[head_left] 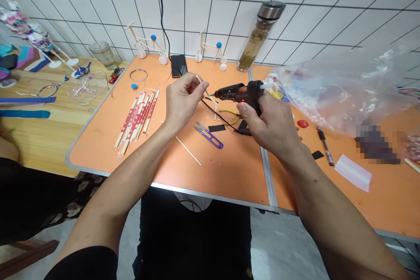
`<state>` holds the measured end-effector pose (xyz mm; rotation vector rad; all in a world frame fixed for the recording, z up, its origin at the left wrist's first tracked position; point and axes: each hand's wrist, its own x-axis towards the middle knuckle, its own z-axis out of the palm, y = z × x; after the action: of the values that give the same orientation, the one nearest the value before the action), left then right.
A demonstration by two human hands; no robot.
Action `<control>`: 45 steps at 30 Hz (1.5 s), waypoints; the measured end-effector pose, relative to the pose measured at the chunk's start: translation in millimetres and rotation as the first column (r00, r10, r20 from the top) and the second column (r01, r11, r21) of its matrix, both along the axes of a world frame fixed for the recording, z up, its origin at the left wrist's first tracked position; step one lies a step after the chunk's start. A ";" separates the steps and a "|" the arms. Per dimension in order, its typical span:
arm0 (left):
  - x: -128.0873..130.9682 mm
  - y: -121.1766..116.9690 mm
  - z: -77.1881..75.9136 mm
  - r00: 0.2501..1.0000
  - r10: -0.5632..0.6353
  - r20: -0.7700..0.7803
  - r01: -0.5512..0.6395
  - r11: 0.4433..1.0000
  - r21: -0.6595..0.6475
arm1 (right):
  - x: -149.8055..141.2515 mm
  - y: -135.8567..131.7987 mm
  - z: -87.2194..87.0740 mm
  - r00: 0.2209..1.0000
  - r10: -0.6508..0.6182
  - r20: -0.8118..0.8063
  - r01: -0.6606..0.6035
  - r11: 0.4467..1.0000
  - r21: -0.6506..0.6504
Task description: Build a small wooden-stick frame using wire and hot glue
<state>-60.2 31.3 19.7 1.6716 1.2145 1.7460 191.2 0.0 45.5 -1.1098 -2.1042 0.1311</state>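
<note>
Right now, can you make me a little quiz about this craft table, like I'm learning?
1. What is the right hand holding?
2. True or false: the wrapped chopsticks are lying on the orange table.
3. Which hand pinches the thin wooden stick? A: the left hand. B: the right hand.

Key: 1. A hot glue gun. 2. True. 3. A.

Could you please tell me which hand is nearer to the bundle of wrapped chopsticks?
The left hand is nearer; pinching a wooden stick, it is just right of the wrapped chopsticks. The right hand, gripping a glue gun, is much farther right.
</note>
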 end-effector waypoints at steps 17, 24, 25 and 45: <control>0.5 -0.3 0.4 1.000 -0.018 0.014 0.018 1.000 0.009 | 0.0 -0.1 0.0 1.000 0.001 0.027 -0.001 1.000 0.013; 0.0 0.3 -0.4 0.999 -0.033 0.024 0.033 0.999 0.017 | 0.7 1.1 -1.9 0.999 -0.003 0.032 0.002 0.999 0.038; -0.1 0.4 -0.6 0.999 -0.034 0.024 0.034 0.999 0.021 | 0.7 1.2 -2.3 0.999 -0.003 0.032 0.002 0.999 0.043; -0.3 0.1 0.1 1.000 -0.016 0.019 0.016 1.000 0.018 | 0.5 1.7 -2.6 1.000 0.005 0.014 -0.006 0.999 0.048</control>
<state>-60.5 31.4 19.8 1.6660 1.1768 1.7648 191.7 1.7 42.8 -1.0795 -2.1118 0.0749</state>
